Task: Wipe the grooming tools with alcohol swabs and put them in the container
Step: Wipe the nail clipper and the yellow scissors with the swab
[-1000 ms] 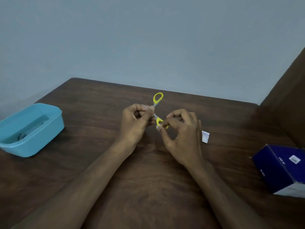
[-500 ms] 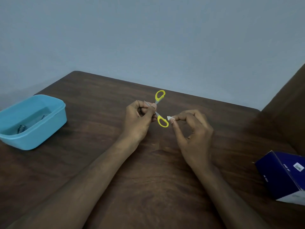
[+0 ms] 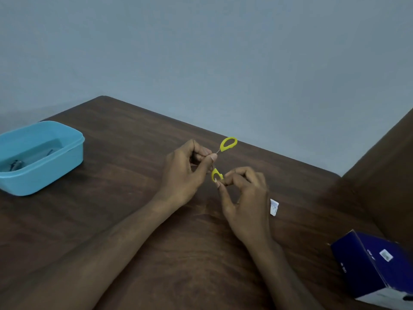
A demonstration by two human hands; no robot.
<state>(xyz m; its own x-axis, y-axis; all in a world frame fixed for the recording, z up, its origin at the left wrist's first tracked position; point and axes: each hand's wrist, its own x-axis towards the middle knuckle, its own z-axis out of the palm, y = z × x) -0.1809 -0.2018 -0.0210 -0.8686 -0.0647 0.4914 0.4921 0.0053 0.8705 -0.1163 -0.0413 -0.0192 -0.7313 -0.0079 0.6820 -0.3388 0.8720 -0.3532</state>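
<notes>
Scissors [image 3: 224,155] at frame centre: left hand [image 3: 186,173] pinches blades; right hand [image 3: 243,193] should rub swab round lower yellow loop.

The table [image 3: 134,198] was dark wood with a visible grain and a dull, smooth finish. The scissors [image 3: 228,144] had smooth yellow plastic handle loops on thin bare metal shanks, and the container [image 3: 73,153] looked like smooth light-blue plastic with a soft sheen. The blue box [image 3: 368,271] appeared to be slightly glossy printed cardboard, and the small white packet [image 3: 274,207] looked like paper or foil.
</notes>
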